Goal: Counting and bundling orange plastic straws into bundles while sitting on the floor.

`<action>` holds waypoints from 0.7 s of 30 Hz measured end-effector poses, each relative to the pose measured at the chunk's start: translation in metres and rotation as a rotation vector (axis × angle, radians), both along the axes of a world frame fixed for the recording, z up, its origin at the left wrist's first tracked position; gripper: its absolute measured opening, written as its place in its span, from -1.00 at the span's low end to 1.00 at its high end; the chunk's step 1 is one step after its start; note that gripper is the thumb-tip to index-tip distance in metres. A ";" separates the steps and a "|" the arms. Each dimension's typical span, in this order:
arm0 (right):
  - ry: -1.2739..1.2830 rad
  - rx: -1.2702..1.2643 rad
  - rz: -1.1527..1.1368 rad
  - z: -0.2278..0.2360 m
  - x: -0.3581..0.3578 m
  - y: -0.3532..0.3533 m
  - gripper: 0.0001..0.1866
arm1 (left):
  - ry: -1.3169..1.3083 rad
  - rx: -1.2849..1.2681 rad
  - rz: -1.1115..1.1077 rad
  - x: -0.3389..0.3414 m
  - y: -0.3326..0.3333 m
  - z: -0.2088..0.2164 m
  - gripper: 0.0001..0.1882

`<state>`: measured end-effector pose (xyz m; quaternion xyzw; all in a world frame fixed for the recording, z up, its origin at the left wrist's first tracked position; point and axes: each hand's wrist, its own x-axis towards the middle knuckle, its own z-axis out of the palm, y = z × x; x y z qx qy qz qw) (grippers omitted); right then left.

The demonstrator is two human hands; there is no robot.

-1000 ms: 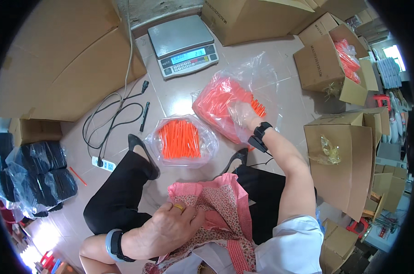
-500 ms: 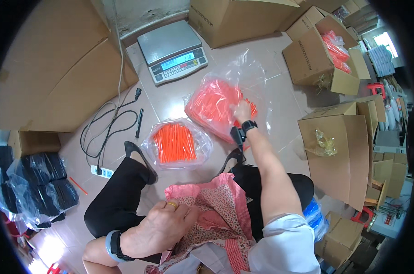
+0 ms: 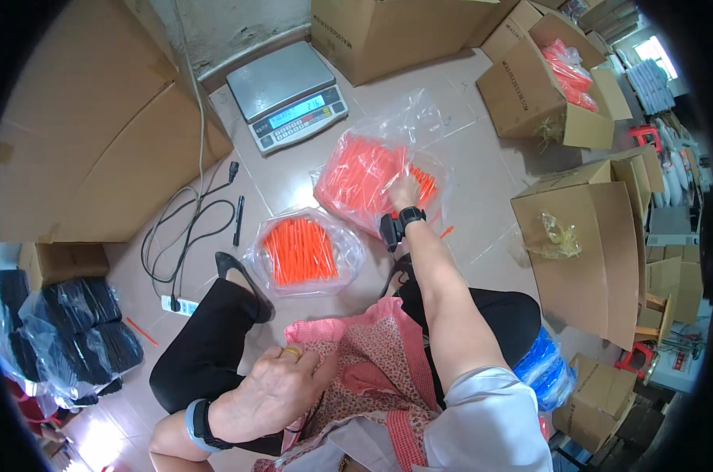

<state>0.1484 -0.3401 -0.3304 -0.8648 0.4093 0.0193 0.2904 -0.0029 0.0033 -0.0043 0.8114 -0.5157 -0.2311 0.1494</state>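
Note:
My right hand (image 3: 403, 191) reaches into the mouth of a large clear plastic bag (image 3: 423, 118) full of thin orange sticks (image 3: 364, 177). Its fingers are hidden among the sticks and film, so their grip does not show. Nearer to me, between my feet, a smaller clear bag (image 3: 348, 252) lies opened around a neat bundle of orange sticks (image 3: 300, 250). My left hand (image 3: 274, 389) is over my lap with curled fingers, against the pink patterned apron (image 3: 364, 354); whatever is inside them is hidden.
A digital scale (image 3: 285, 94) with a lit display stands beyond the bags. Black cables (image 3: 187, 228), a pen (image 3: 238, 222) and a power strip (image 3: 180, 305) lie left. Cartons (image 3: 572, 259) stand along the right, one holding orange bags (image 3: 569, 75). Wrapped black bundles (image 3: 81, 326) are at far left.
My right hand has shifted slightly left and nearer inside the large bag. The reading on the scale's display is different. My left hand keeps its curled pose; the view has moved a little.

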 end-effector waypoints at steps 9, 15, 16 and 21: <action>-0.109 0.097 -0.075 0.003 0.003 0.018 -0.52 | -0.019 0.027 -0.007 0.001 -0.002 -0.001 -0.64; -0.109 0.202 -0.218 0.015 0.003 0.015 -0.61 | -0.034 0.022 0.007 0.001 -0.003 -0.003 -0.66; -0.168 0.241 -0.301 0.015 0.002 0.012 -0.65 | -0.032 0.021 0.008 0.001 -0.003 -0.003 -0.66; -0.245 0.257 -0.235 0.010 -0.002 0.002 -0.65 | -0.035 0.018 -0.005 0.000 -0.003 0.000 -0.65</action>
